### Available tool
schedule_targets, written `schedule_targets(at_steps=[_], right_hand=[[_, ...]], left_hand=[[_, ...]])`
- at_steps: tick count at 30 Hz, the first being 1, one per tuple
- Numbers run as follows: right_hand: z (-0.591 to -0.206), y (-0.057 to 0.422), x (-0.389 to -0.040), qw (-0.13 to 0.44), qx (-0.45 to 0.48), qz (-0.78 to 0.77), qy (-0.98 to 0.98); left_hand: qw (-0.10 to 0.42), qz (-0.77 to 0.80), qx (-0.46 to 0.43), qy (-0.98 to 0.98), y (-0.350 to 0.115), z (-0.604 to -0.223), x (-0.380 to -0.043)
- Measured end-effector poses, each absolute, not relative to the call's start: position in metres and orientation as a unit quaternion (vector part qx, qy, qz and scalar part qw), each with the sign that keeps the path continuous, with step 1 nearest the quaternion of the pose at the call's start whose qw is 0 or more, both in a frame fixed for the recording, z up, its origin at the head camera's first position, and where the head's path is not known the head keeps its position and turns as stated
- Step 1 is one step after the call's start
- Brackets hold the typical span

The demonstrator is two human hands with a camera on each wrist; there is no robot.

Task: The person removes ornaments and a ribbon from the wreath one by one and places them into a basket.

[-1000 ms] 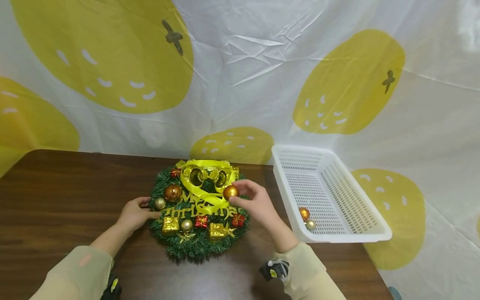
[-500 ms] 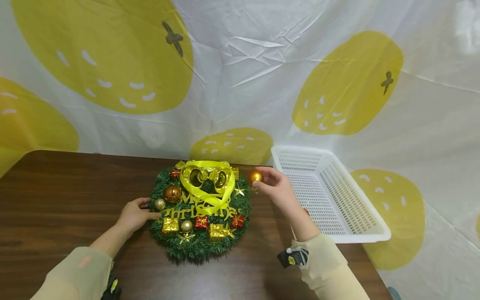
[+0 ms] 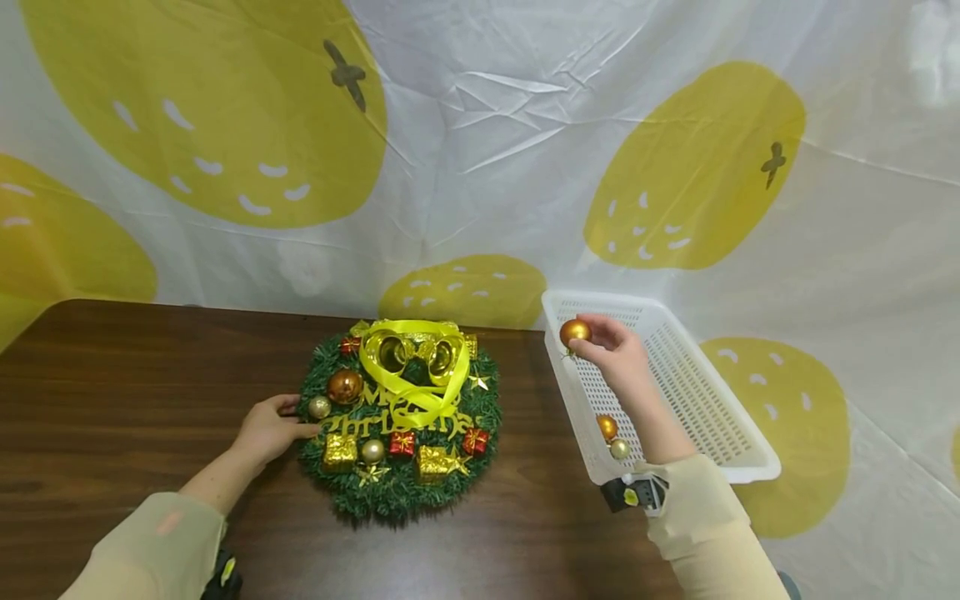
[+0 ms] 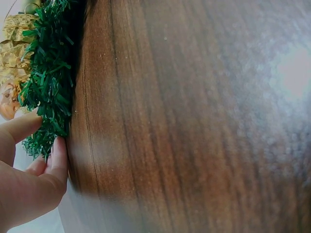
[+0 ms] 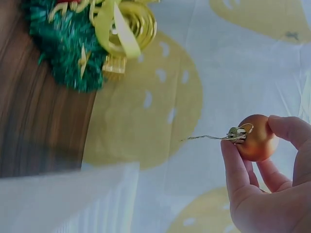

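My right hand (image 3: 622,362) pinches a matte orange bauble (image 3: 576,333) between thumb and fingers, above the far left part of a white plastic basket (image 3: 738,400). In the right wrist view a thin wire trails from the metal cap of the bauble (image 5: 260,141). A green tinsel wreath (image 3: 390,500) lies on the table, with yellow ribbon, gold bells, small gift boxes, baubles and gold lettering. At its left edge my left hand (image 3: 266,429) grips the tinsel, thumb on top and fingers at the outer side, as the left wrist view shows (image 4: 34,184).
Inside the basket lie an orange bauble (image 3: 607,427) and a small pale gold bauble (image 3: 619,449). The dark wooden table (image 3: 135,375) ends at a white cloth (image 3: 480,167) printed with yellow fruit shapes. The basket stands at the table's right edge.
My right hand has carried the orange bauble from over the wreath's right side to the right, above the basket. The left hand and the wreath have stayed where they were.
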State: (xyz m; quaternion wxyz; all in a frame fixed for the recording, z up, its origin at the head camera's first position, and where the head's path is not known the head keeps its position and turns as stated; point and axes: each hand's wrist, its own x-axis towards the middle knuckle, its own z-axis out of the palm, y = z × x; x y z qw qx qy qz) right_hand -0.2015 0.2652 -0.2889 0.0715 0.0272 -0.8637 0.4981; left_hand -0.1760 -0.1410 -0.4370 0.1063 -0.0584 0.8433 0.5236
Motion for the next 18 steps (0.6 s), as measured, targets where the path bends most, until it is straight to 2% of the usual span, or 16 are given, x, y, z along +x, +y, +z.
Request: schedule_targets(at_steps=[10,18], right_hand=[[-0.291,0.301,-0.203,0.082,-0.021,0.487,-0.869],[-0.297,0.320,-0.205,0.038,-0.062,0.477,-0.876]], left_hand=[[0.106,0.523,-0.057,0.844,-0.140,-0.436,-0.175],[0.109,0.523,-0.058,0.844,-0.140,-0.435,-0.175]])
